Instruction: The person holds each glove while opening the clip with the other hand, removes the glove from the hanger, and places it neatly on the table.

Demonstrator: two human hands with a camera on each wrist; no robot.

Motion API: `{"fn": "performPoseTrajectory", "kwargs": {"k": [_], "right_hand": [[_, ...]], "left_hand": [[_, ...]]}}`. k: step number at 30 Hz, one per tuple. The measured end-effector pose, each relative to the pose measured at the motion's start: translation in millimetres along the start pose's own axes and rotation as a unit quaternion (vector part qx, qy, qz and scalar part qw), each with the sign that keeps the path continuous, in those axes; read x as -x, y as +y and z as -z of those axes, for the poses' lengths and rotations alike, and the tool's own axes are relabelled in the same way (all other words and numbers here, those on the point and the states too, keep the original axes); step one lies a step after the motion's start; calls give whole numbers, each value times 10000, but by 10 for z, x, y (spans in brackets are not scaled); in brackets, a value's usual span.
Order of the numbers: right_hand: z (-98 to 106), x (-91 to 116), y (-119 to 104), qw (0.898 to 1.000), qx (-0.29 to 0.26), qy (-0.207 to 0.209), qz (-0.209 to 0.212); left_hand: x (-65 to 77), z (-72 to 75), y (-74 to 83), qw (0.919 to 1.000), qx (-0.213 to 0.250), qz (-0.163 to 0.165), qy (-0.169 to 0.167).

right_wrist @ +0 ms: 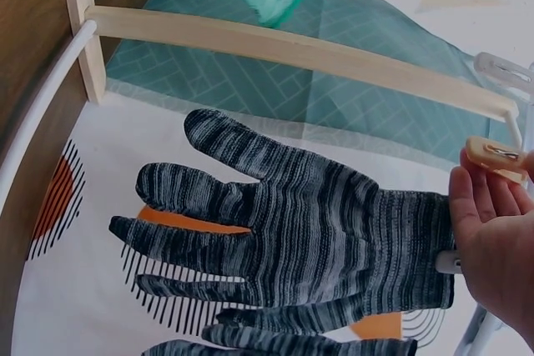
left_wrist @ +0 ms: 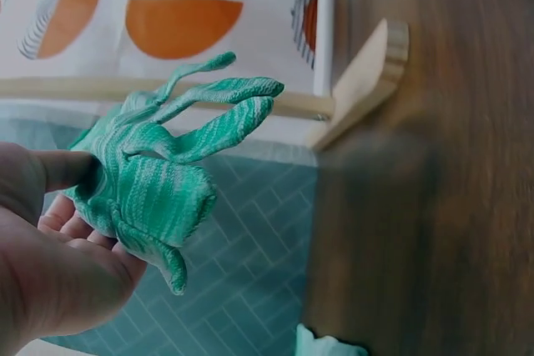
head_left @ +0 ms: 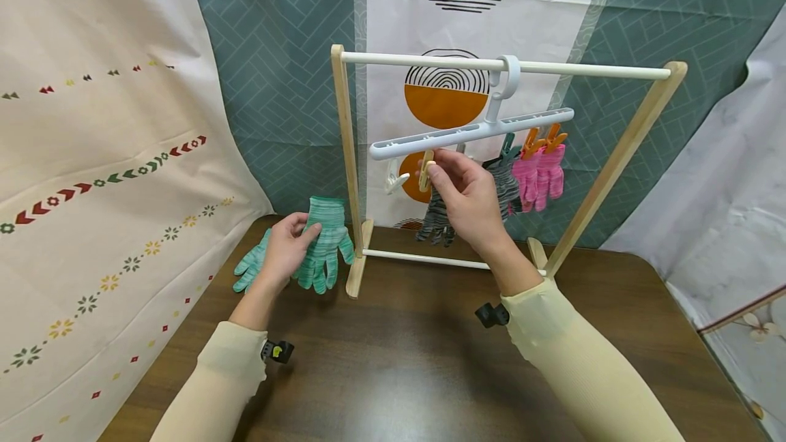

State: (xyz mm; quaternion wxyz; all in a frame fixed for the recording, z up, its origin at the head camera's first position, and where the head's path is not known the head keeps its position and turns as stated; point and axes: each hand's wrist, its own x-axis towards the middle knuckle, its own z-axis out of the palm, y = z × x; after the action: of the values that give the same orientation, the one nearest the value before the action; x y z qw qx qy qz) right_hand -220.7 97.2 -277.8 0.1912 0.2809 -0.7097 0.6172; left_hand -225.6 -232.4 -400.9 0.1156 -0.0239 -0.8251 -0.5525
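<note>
Holding green knit glove [head_left: 327,237], slim clothespin [head_left: 425,174]

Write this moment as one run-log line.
left hand: holds green glove; right hand: pinches beige clip; pink gloves: hang from orange clips

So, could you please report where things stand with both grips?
Left grip holds a green glove, unhung. Right grip pinches a beige clothespin beneath the hanger. Possibly in the way: gray striped glove, close by.
</note>
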Motion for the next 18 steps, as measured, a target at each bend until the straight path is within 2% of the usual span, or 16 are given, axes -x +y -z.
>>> {"fn": "performPoseTrajectory", "kwargs": {"k": [11, 18], "right_hand": [[9, 18, 15, 10000, 50, 9, 4], [22, 26, 7, 9999, 100, 9, 1]], "left_hand": [[-150, 41, -209, 9976, 82, 637, -266], [-277, 10, -321, 9966, -10, 732, -370]]}}
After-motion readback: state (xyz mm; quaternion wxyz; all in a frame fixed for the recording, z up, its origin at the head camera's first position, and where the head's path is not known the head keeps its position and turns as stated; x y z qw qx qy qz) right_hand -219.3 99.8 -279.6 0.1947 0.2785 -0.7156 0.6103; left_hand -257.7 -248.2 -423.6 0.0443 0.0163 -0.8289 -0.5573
